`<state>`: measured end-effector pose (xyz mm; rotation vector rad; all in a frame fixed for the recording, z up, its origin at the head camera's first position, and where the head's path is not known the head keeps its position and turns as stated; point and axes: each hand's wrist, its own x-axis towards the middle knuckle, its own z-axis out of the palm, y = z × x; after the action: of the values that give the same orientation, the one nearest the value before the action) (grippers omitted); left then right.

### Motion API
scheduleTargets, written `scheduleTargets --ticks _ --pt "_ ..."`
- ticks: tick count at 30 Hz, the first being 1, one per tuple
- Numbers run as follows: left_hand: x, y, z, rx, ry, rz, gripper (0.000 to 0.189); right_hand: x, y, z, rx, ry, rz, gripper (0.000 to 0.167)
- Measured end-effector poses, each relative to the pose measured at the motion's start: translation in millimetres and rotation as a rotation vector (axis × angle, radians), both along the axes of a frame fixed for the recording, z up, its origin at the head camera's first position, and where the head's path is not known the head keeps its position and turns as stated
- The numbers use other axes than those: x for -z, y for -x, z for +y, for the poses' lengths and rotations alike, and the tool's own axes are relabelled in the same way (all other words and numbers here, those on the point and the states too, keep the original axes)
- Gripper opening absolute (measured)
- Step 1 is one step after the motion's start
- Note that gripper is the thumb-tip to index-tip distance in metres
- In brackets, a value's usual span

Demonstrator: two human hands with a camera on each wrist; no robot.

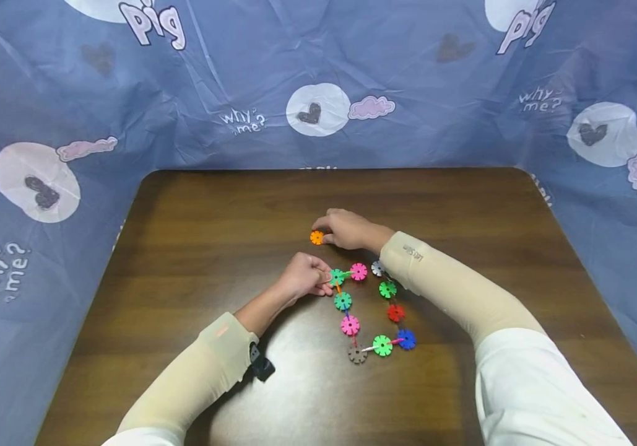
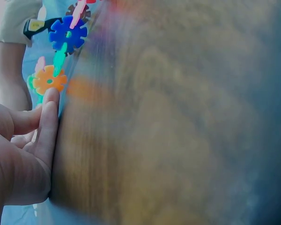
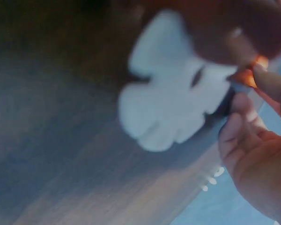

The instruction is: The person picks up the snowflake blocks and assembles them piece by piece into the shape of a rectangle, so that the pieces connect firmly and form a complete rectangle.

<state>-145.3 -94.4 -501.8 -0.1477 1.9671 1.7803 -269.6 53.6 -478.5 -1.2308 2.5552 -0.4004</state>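
Notched plastic discs, joined edge to edge, form a chain bent into a roughly four-sided outline on the table. At its upper left corner my left hand (image 1: pixel 307 275) pinches a green disc (image 1: pixel 337 277), with a pink disc (image 1: pixel 358 271) linked beside it. In the left wrist view, a fingertip lies against an orange disc (image 2: pixel 49 81) below a blue one (image 2: pixel 68 35). Farther back, my right hand (image 1: pixel 348 229) holds a separate orange disc (image 1: pixel 316 238) between thumb and fingers. A pale grey disc (image 3: pixel 168 93) of the chain looms blurred near the right wrist camera.
The brown wooden table (image 1: pixel 212 217) has a blue printed cloth (image 1: pixel 273 56) hanging behind and at its sides. The chain's right side runs past a red disc (image 1: pixel 395 313) to a blue disc (image 1: pixel 407 339). My right forearm passes over its grey end disc (image 1: pixel 377 267).
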Motion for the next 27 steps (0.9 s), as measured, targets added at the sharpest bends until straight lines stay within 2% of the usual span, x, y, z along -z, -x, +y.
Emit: scheduleTargets --ticks 2,5,7,10,14,16,21,27 --pt "-0.2 0.5 2.6 0.01 0.003 0.004 0.012 1.5 1.1 1.6 0.009 -0.008 0.024 0.02" --pt "-0.1 0.3 4.3 -0.002 0.006 -0.01 0.012 2.9 2.7 6.6 0.041 0.044 -0.024 0.008" --pt "-0.2 0.0 4.2 -0.012 0.005 -0.021 0.012 1.6 1.6 14.3 0.091 0.117 -0.091 0.008" --pt "-0.6 0.3 3.7 -0.015 0.001 -0.025 0.013 -3.9 -5.4 34.3 0.216 0.263 -0.184 0.006" --pt "-2.1 1.4 2.1 -0.017 0.001 -0.023 0.014 -14.3 -24.1 68.4 0.337 0.425 -0.232 0.004" --pt "-3.9 1.5 1.1 -0.028 0.003 -0.024 0.015 -16.8 -34.8 83.6 0.363 0.47 -0.244 0.006" --pt "-6.0 0.7 1.1 -0.027 -0.004 -0.025 0.015 -13.1 -58.4 109.5 0.407 0.5 -0.276 0.006" --pt "-2.4 0.3 6.1 0.0 -0.02 -0.019 0.017 -3.3 -74.4 122.2 0.392 0.516 -0.27 0.005"
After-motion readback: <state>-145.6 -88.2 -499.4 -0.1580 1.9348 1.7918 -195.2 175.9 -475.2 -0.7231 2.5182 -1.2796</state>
